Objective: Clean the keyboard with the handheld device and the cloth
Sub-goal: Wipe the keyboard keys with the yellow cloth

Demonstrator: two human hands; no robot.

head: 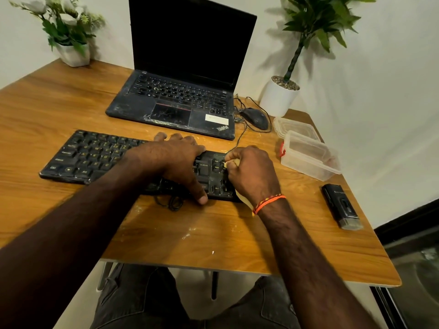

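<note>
Keyboard (95,157) across the mid desk (213,233), near the laptop (180,100). Left hand (175,160) spread flat over the keys, thumb at the near edge. Right hand (251,172) just right of it, curled round a pale cloth (229,163) on the right keys. Device (342,205) lying well apart, far right

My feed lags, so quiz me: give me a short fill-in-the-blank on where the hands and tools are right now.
1. The left hand rests flat on the ____.
2. The right hand pinches a yellowish ____ against the keys.
3. The handheld device lies on the table, to the ____ of the right hand.
4. The laptop lid is ____.

Missing words: keyboard; cloth; right; open
</note>
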